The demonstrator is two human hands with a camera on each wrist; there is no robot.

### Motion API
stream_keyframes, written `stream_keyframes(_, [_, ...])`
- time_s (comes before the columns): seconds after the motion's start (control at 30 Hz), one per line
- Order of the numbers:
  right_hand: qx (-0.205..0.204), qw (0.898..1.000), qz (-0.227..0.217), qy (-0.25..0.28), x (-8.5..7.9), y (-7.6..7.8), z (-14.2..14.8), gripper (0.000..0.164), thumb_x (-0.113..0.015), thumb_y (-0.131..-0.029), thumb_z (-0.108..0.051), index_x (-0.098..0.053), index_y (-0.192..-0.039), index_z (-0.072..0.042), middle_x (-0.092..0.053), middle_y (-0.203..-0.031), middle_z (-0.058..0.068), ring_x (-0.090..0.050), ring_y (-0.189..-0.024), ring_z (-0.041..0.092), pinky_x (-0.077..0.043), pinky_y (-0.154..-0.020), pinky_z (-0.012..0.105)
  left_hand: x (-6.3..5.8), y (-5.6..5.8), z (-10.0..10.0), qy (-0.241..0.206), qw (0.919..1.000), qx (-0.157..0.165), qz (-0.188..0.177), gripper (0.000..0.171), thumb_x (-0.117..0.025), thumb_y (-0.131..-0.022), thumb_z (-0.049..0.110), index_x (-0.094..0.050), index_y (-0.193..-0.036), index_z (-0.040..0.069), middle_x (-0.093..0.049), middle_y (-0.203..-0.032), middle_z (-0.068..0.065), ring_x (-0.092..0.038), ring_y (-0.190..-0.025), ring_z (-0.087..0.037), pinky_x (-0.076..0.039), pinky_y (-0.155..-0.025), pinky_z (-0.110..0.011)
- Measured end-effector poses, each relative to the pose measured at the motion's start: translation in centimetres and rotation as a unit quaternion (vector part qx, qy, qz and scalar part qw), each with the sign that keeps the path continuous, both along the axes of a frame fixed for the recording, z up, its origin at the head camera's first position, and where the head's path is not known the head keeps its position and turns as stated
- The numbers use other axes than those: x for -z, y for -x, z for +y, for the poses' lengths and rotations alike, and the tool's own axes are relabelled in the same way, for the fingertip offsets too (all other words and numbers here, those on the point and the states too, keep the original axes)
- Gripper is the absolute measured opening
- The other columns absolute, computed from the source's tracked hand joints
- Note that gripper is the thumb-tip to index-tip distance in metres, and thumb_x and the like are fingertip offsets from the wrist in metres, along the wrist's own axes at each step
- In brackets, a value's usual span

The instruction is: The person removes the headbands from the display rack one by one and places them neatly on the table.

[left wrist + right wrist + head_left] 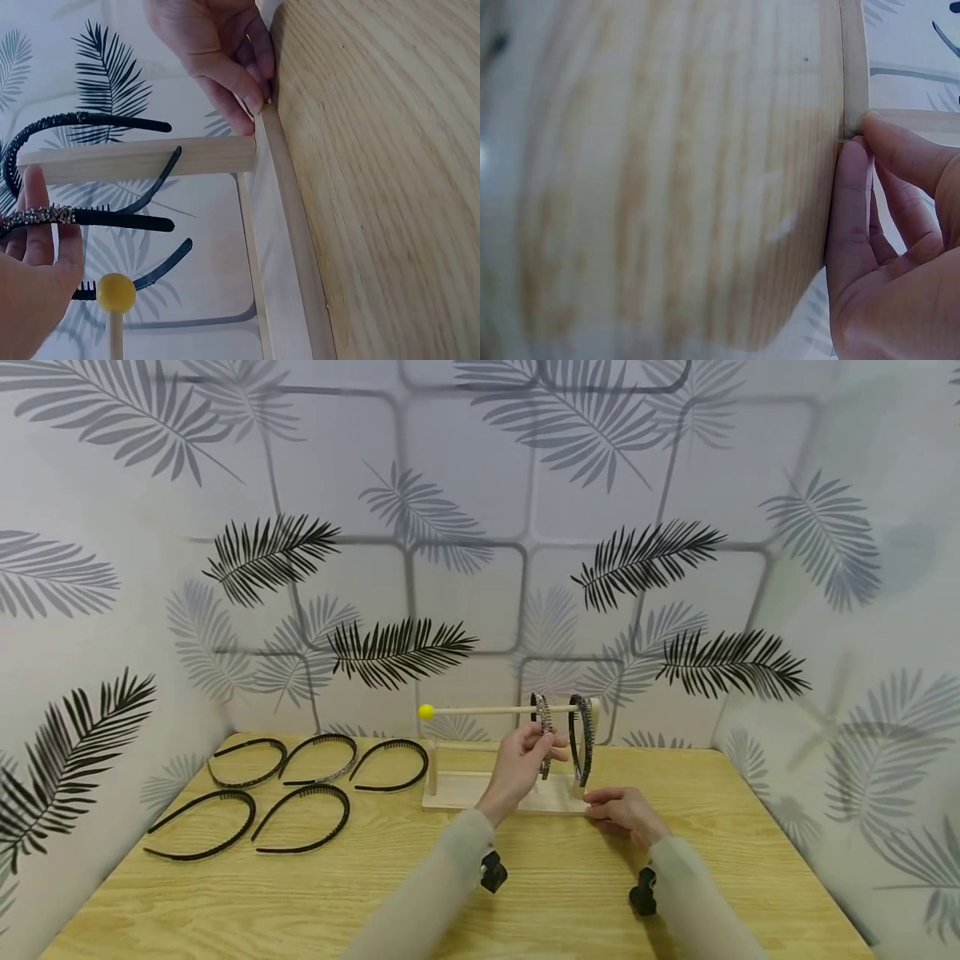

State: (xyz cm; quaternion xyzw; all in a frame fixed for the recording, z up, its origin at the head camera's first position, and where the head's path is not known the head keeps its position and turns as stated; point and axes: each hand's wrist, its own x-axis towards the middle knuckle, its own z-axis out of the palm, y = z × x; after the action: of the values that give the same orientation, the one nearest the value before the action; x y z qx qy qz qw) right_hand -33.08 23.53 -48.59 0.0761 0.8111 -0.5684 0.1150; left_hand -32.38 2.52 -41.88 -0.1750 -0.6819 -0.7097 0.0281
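Note:
A wooden headband stand (461, 789) has a flat base and a horizontal rod (483, 711) tipped with a yellow ball (426, 712). My left hand (516, 767) pinches a headband with glittery trim (120, 218), which hangs round the rod right of its middle. Farther right on the same rod, near the upright (210, 156), hangs a dark headband (587, 745). At the base's right front corner, my right hand (628, 810) grips the wood, thumb on top and fingers low against the side, as the right wrist view shows.
Several black headbands lie on the wooden table (300, 902) to the left, among them one (390, 766) close to the stand's left end and another (202, 825) nearer the front. A leaf-patterned backdrop (465, 593) rises behind and at both sides.

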Motion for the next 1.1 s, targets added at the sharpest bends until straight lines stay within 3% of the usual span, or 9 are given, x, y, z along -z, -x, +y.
stream_keyframes(0.1, [0.000, 1.000, 0.003, -0.004, -0.1, -0.1, 0.1, 0.031, -0.069, -0.089, -0.003, -0.068, -0.119, 0.002, -0.071, -0.108, 0.010, -0.067, -0.081, 0.007, -0.057, -0.074, 0.028, 0.0, 0.1, -0.5, -0.001, 1.0000, -0.005, 0.006, 0.023, -0.049, -0.104, 0.019, -0.060, -0.120, 0.005, -0.071, -0.109, -0.017, -0.070, -0.093, -0.025, -0.048, -0.102, -0.041])
stream_keyframes(0.27, [0.002, 1.000, 0.000, -0.008, -0.2, 0.0, 0.0, 0.031, -0.070, -0.089, -0.004, -0.068, -0.119, 0.002, -0.071, -0.108, 0.010, -0.066, -0.082, 0.008, -0.057, -0.074, 0.028, 0.0, 0.2, -1.6, 0.001, 0.9999, -0.008, 0.009, 0.025, -0.049, -0.104, 0.016, -0.059, -0.123, 0.002, -0.069, -0.110, -0.019, -0.068, -0.089, -0.022, -0.055, -0.088, -0.032])
stream_keyframes(0.47, [0.009, 1.000, -0.009, -0.009, -0.1, 0.1, -0.1, 0.029, -0.068, -0.090, -0.003, -0.068, -0.119, 0.001, -0.070, -0.111, 0.012, -0.067, -0.083, 0.009, -0.057, -0.075, 0.029, -0.4, -0.4, -3.1, 0.022, 0.9995, -0.007, 0.021, 0.025, -0.044, -0.105, 0.009, -0.057, -0.123, -0.003, -0.067, -0.115, -0.025, -0.067, -0.094, -0.038, -0.053, -0.074, -0.020])
stream_keyframes(0.67, [0.005, 1.000, -0.009, -0.012, -0.1, 0.0, -0.1, 0.032, -0.068, -0.090, -0.003, -0.067, -0.121, 0.002, -0.069, -0.115, 0.014, -0.066, -0.082, 0.009, -0.057, -0.074, 0.027, -1.8, -2.1, -4.2, 0.029, 0.9987, -0.006, 0.042, 0.024, -0.043, -0.105, 0.007, -0.057, -0.120, -0.006, -0.066, -0.116, -0.027, -0.067, -0.094, -0.043, -0.052, -0.074, -0.020])
stream_keyframes(0.77, [0.007, 1.000, -0.009, -0.011, -0.1, 0.0, -0.1, 0.033, -0.069, -0.089, -0.002, -0.066, -0.121, 0.002, -0.068, -0.116, 0.015, -0.065, -0.081, 0.009, -0.057, -0.073, 0.027, -1.8, -2.1, -4.5, 0.028, 0.9985, -0.006, 0.047, 0.025, -0.043, -0.105, 0.006, -0.057, -0.121, -0.007, -0.066, -0.115, -0.028, -0.065, -0.093, -0.045, -0.051, -0.075, -0.021])
stream_keyframes(0.83, [0.005, 1.000, -0.008, -0.007, 0.0, 0.0, -0.1, 0.034, -0.069, -0.089, -0.002, -0.065, -0.122, 0.003, -0.067, -0.117, 0.016, -0.065, -0.081, 0.009, -0.057, -0.073, 0.028, -1.4, -1.6, -4.7, 0.022, 0.9990, -0.006, 0.038, 0.025, -0.043, -0.105, 0.006, -0.056, -0.122, -0.007, -0.065, -0.116, -0.029, -0.063, -0.092, -0.046, -0.050, -0.078, -0.023])
stream_keyframes(1.0, [0.006, 1.000, -0.008, -0.003, 0.0, 0.1, -0.1, 0.033, -0.069, -0.089, -0.001, -0.066, -0.122, 0.003, -0.068, -0.113, 0.014, -0.065, -0.080, 0.009, -0.057, -0.072, 0.027, -0.1, 0.0, -5.2, 0.003, 0.9997, -0.012, 0.020, 0.026, -0.042, -0.106, 0.009, -0.055, -0.123, -0.004, -0.064, -0.117, -0.026, -0.060, -0.082, -0.028, -0.053, -0.085, -0.033])
stream_keyframes(1.1, [0.005, 1.000, -0.009, -0.006, 0.1, 0.2, -0.1, 0.032, -0.068, -0.089, -0.001, -0.066, -0.121, 0.002, -0.069, -0.111, 0.012, -0.065, -0.081, 0.009, -0.056, -0.072, 0.026, 0.1, 0.2, -5.7, -0.001, 0.9997, -0.015, 0.020, 0.026, -0.043, -0.106, 0.011, -0.055, -0.124, -0.002, -0.064, -0.117, -0.025, -0.057, -0.079, -0.017, -0.053, -0.082, -0.030])
